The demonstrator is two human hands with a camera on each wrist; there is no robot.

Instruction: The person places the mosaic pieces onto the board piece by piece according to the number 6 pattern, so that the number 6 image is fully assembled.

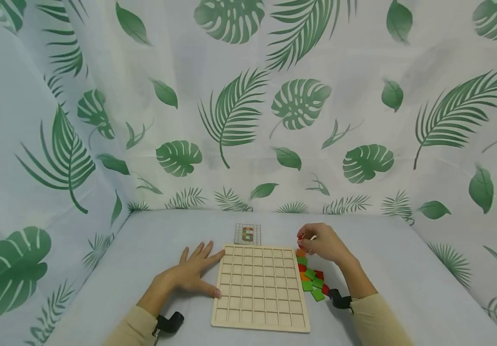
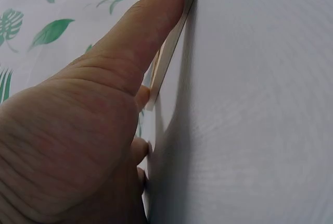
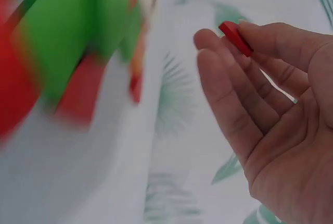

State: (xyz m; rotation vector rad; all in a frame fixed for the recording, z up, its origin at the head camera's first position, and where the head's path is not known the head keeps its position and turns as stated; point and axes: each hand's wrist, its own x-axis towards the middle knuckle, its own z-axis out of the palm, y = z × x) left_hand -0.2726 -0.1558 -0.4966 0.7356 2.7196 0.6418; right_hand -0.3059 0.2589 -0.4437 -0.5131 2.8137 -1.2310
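A square wooden grid board [image 1: 259, 290] lies flat on the table, its cells bare. My left hand [image 1: 192, 275] is spread beside the board's left side, thumb and a fingertip touching its edge. In the left wrist view the thumb [image 2: 138, 39] reaches up along the board's side. My right hand [image 1: 324, 243] is raised off the board's far right corner and pinches a red tile [image 3: 237, 38] between thumb and fingertips. Below it, green, red and orange tiles [image 1: 317, 294] lie loosely along the board's right edge, some overlapping.
Behind the board lies a small gridded card [image 1: 238, 234] with a coloured pattern of red, green and orange squares. A white tabletop [image 1: 153, 240] carries everything. Leaf-printed cloth [image 1: 248, 115] hangs at the back and sides. Black wrist-camera mounts [image 1: 170, 322] sit at both wrists.
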